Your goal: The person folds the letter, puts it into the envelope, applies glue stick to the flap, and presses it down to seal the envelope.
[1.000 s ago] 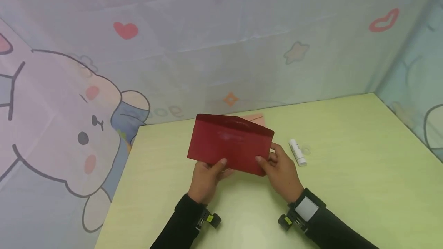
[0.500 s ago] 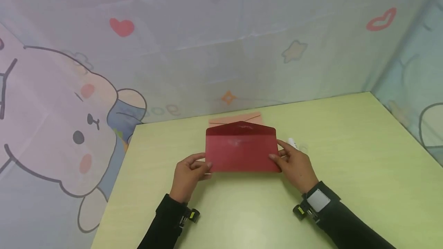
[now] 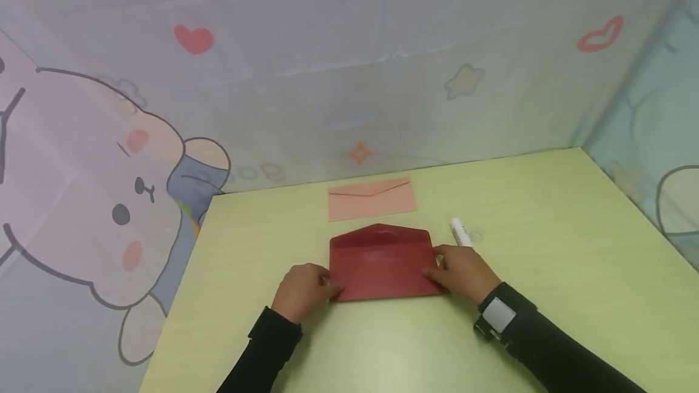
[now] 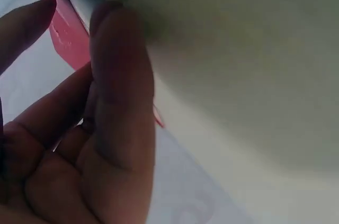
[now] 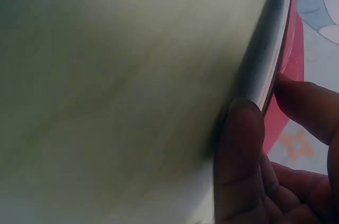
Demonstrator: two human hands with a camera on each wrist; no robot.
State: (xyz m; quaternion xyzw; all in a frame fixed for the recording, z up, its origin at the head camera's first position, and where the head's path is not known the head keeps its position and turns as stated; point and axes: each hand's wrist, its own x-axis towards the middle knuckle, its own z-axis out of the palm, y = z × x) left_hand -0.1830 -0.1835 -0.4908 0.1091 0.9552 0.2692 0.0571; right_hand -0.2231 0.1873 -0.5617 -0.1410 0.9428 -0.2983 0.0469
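A red envelope (image 3: 382, 275) with its pointed flap unfolded away from me is low over the table or on it; I cannot tell which. My left hand (image 3: 302, 291) pinches its lower left corner, the thumb on the near face. At the opposite side my right hand (image 3: 465, 273) pinches the lower right edge the same way. In the left wrist view, the red envelope (image 4: 69, 36) shows beyond the fingers. The right wrist view has the red envelope (image 5: 276, 128) between thumb and fingers, its near face seen almost edge-on.
Behind the red envelope a pink envelope (image 3: 371, 202) lies flat, flap folded down. A white tube (image 3: 460, 231) lies behind my right hand, its near end hidden. A small clear ring-like thing (image 3: 477, 235) is beside it. The printed curtain (image 3: 306, 108) stands along the table's back edge.
Both hands lowered the red envelope toward the table and nearer to me, levelling its earlier tilt. My left hand shifted from the bottom edge to the left corner. The pink envelope has come into full view.
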